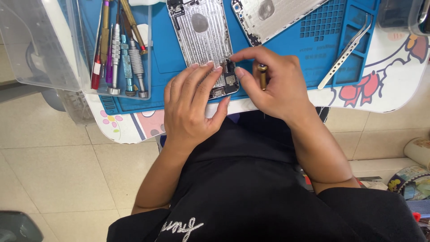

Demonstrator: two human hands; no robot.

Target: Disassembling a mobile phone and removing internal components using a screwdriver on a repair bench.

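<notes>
I am looking down at the blue mat (286,40) lying on the desk (394,85), and everything else I place against it. Near the mat's front edge, my left hand (192,107) is resting flat on the lower end of an opened phone shell (204,40), its fingers (197,76) stretched out and released, pressing the shell down rather than grasping it. Just beside it, my right hand (277,85) is pinching a gold-handled screwdriver (262,75), thumb and forefinger clenched round it, with the tool standing nearly upright at the shell's bottom corner, close to the front edge of the mat. A second phone shell (268,15) is lying at the mat's back, tilted. On the mat's left end a clear tray (89,67) is holding several screwdrivers (121,54) side by side. On the mat's right end a pair of metal tweezers (347,51) is lying slantwise, well apart from both hands.
</notes>
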